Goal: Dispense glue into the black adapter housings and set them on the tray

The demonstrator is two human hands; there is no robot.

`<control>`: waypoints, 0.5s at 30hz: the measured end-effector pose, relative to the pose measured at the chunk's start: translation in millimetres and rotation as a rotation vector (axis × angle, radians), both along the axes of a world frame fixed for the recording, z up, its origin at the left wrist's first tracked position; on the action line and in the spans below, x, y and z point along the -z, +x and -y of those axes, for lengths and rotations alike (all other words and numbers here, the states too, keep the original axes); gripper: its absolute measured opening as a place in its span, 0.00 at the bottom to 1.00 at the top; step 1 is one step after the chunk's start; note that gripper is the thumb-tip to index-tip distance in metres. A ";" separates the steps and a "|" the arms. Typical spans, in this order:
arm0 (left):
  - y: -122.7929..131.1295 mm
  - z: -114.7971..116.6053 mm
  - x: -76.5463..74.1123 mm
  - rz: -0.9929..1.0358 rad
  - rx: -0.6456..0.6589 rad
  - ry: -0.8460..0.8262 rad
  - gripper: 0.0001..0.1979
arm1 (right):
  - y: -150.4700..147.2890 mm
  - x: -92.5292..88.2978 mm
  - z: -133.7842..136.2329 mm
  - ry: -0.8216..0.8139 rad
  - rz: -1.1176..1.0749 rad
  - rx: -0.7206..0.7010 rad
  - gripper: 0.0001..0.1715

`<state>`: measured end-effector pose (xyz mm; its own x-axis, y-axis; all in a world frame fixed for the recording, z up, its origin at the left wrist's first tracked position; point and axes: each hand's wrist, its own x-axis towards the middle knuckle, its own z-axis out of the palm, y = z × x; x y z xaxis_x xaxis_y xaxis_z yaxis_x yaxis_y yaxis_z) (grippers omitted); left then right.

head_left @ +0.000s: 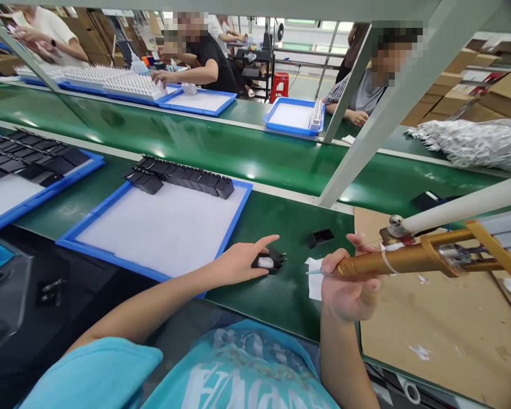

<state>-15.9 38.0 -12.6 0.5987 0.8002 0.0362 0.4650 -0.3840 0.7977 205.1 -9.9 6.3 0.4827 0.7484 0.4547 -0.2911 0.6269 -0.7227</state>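
Note:
My left hand (pixel 238 262) is closed around a small black power adapter (pixel 277 260) just over the green bench. Metal pins stick out on its right side, and something white shows inside or on it. The index finger is stretched out over the top. My right hand (pixel 351 284) grips a gold-coloured glue dispensing gun (pixel 387 260) with a thin pale nozzle (pixel 314 272) aimed left at the adapter, apart from it. Under the nozzle lies a white paper (pixel 315 288). A black open plastic case (pixel 322 237) rests on the bench beyond the two hands.
Left of me, a blue-rimmed tray (pixel 111 214) holds a row of black adapters (pixel 191 176); another tray (pixel 38 196) is fuller. Cardboard (pixel 409 329) lies on the right. A slanted metal post (pixel 361 150) stands ahead. Across the green belt (pixel 221 147), people work at trays.

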 end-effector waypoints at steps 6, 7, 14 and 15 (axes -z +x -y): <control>1.8 27.4 12.0 0.134 -0.104 -0.159 0.35 | -3.3 -5.4 2.0 -0.027 0.010 -0.019 0.20; 5.0 27.5 13.5 0.170 -0.128 -0.165 0.32 | -4.7 -6.9 2.4 -0.033 0.004 -0.016 0.20; 14.5 37.6 35.8 0.297 -0.379 -0.040 0.11 | -22.1 -16.8 6.3 -0.044 -0.051 -0.037 0.22; 13.5 40.3 39.0 0.286 -0.346 -0.019 0.11 | -25.1 -17.8 6.5 -0.047 -0.057 -0.049 0.22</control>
